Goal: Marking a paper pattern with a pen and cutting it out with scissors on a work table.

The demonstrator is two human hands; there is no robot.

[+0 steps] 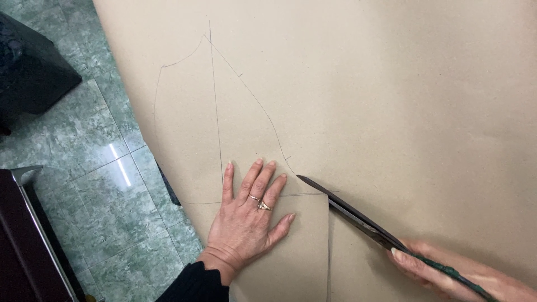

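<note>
Head view looks straight down on a large sheet of brown paper that fills most of the picture. Pencil lines drawn on it form a pointed, curved outline running from 12 o'clock down toward the middle.

The left hand lies flat on the paper at about 6 o'clock, palm down, fingers spread and pointing toward 12 o'clock, gripping nothing (two rings show on one finger). A black sleeve covers its wrist.

The right hand comes in from 4 o'clock, closed around the dark handle of a pair of scissors. The long blades point toward 10 o'clock, slightly parted, with the tip just beside the left hand's fingertips and near a drawn line. A straight cut runs up from the bottom edge to the blades, just right of the left hand.

At 9 o'clock lies a green marbled tile floor, with a black object at 10 o'clock and dark furniture with a metal edge at 7 o'clock.
</note>
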